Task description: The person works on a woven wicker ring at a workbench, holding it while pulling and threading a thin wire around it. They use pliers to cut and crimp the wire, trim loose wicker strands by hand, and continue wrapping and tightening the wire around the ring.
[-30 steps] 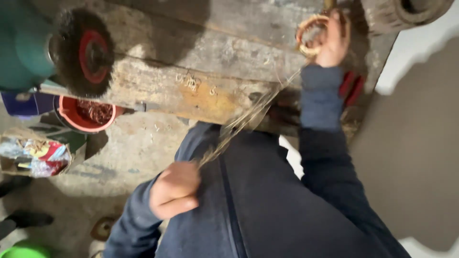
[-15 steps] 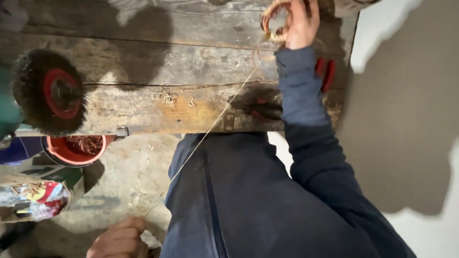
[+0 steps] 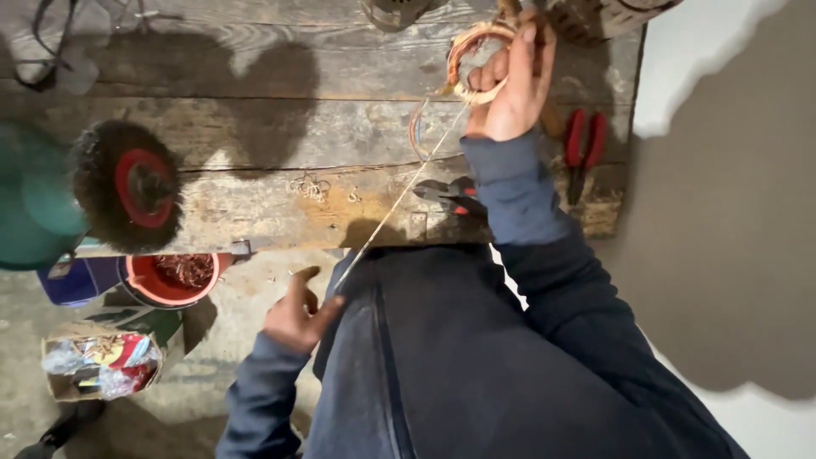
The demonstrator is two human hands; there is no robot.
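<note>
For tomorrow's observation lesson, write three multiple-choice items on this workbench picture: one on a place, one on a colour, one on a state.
1. Where do the red-handled pliers lie?
A. on the wooden bench
B. in the bucket
C. on the floor

2. What colour is the hub of the wire wheel?
A. blue
B. red
C. yellow

3. How is the strand between the hands?
A. slack
B. cut
C. stretched straight

A: they rest on the planks beside the right hand.
B: its centre is red.
C: it runs straight from the wire coil to the left hand.

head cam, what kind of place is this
Likely a small workshop: a worn wooden workbench, a wire brush wheel on a green grinder, red-handled pliers, and a wire coil in the right hand.
</note>
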